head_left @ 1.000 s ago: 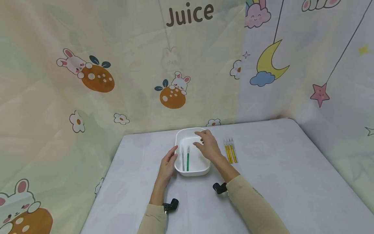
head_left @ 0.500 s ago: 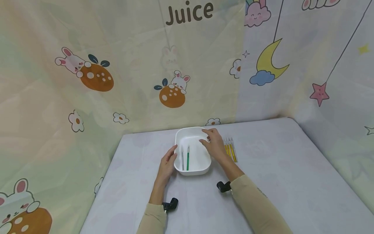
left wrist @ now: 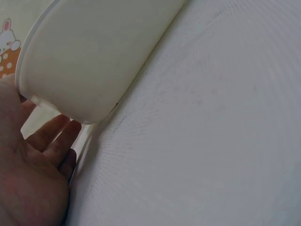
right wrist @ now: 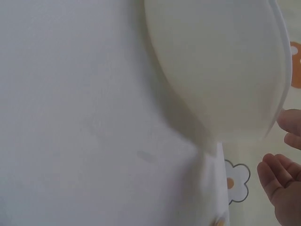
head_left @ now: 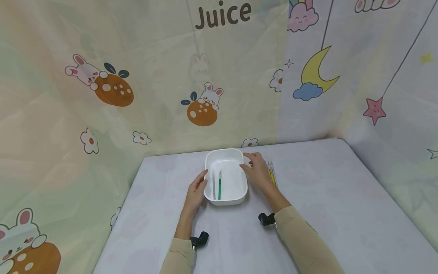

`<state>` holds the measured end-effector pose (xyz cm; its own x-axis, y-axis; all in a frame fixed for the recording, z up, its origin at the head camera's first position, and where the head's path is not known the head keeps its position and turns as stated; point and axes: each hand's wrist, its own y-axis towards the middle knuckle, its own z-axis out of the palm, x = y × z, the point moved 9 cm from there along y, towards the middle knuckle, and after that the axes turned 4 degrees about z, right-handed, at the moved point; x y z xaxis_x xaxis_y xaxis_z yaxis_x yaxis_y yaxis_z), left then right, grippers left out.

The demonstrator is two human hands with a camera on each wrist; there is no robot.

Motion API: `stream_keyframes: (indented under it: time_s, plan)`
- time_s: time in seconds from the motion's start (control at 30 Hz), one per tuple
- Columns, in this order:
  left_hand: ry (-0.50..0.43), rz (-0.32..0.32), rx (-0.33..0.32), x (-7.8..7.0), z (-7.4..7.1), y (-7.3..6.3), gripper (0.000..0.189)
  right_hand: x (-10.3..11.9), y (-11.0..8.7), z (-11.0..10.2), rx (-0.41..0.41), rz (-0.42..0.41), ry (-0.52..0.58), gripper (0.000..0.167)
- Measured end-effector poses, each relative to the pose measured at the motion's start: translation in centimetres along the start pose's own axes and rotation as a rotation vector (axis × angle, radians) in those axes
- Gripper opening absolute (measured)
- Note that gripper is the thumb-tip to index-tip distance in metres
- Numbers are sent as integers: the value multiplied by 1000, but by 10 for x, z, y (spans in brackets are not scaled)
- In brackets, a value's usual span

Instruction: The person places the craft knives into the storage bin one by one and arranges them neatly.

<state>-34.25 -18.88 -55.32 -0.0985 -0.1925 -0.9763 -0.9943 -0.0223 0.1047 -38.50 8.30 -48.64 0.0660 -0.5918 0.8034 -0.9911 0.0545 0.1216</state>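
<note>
A white rounded-square tray (head_left: 226,163) stands toward the back of the table. In it lie a slim green pen-like stick (head_left: 220,188) with a pale pointed tip and a thin silvery one (head_left: 214,188) beside it. My left hand (head_left: 196,194) touches the tray's left side, thumb near the rim and fingers against the outer wall, as the left wrist view shows. My right hand (head_left: 259,172) is at the tray's right rim, thumb and index finger spread apart and nothing between them.
Yellow pen-like sticks (head_left: 272,176) with pale tips lie right of the tray, partly hidden behind the right hand. The pale table cloth (head_left: 325,198) runs back to a cartoon-printed curtain (head_left: 164,95).
My right hand has moved from over the tray's inside rightward to its right rim, covering more of the yellow sticks. The left hand, tray and the two sticks in it stay put.
</note>
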Motion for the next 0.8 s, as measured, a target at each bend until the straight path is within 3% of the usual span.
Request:
stream_keyframes:
  time_s: [0.8]
  plan:
    - [16,-25,-5,-2,1,-2,39,-37,3,-13,-16,-4,-82,54]
